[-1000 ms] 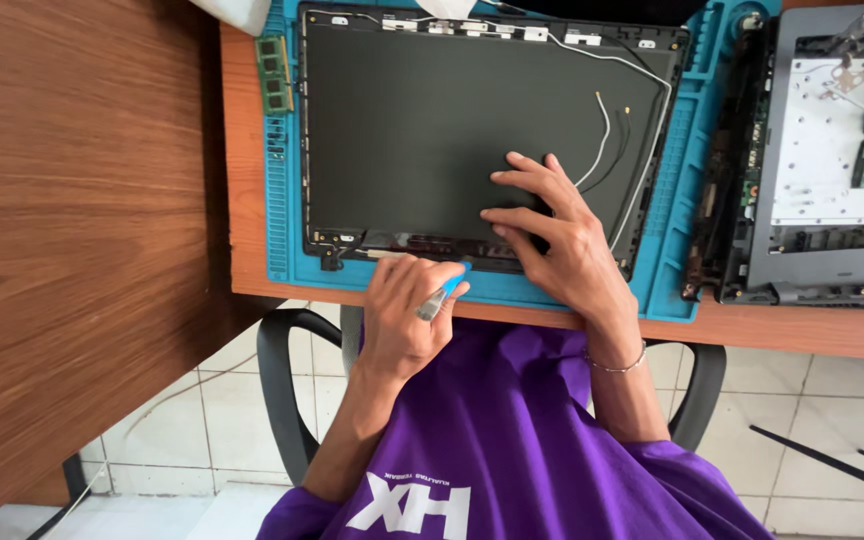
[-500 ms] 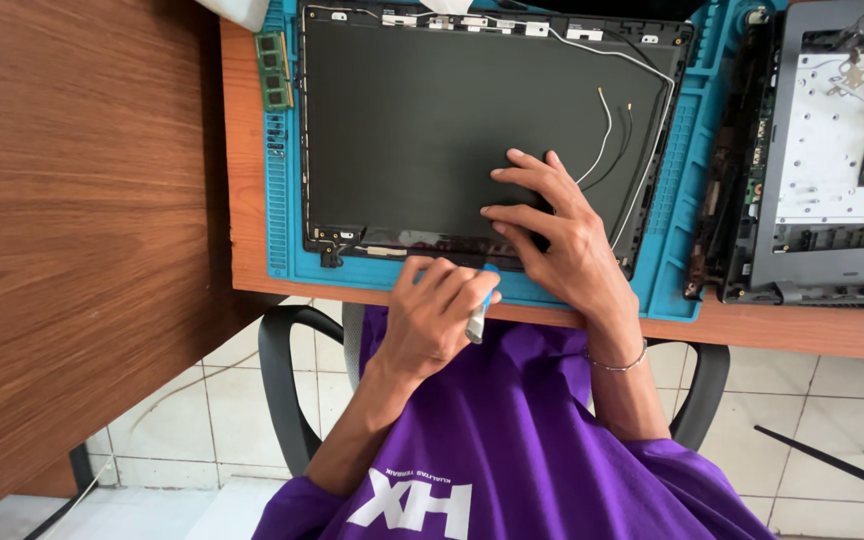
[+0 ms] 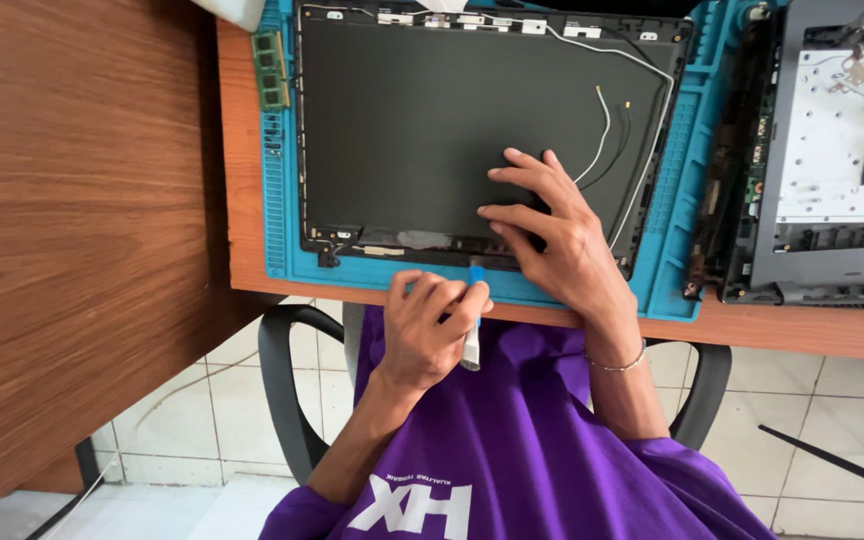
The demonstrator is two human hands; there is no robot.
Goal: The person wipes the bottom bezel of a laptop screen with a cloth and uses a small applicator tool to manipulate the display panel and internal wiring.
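Lid (image 3: pixel 432 130) lies stripped, inside up, on the mat (image 3: pixel 674 175), frame centre. Left hand (image 3: pixel 430 330) grips the pry tool (image 3: pixel 472 318) at the lower edge; right hand (image 3: pixel 552 235) flat, fingers spread, holding nothing. Cables (image 3: pixel 607 130) remain attached.

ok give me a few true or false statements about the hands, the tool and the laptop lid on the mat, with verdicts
1. The right hand rests flat on the lid. True.
2. The left hand holds a blue-tipped tool at the lid's near edge. True.
3. The lid lies on a red mat. False: the mat is blue.
4. The left hand presses on the middle of the lid. False: it is at the table's near edge, gripping the tool.
5. A green memory stick lies at the mat's left edge. True.
6. The right wrist is bare. False: it wears a thin bracelet.
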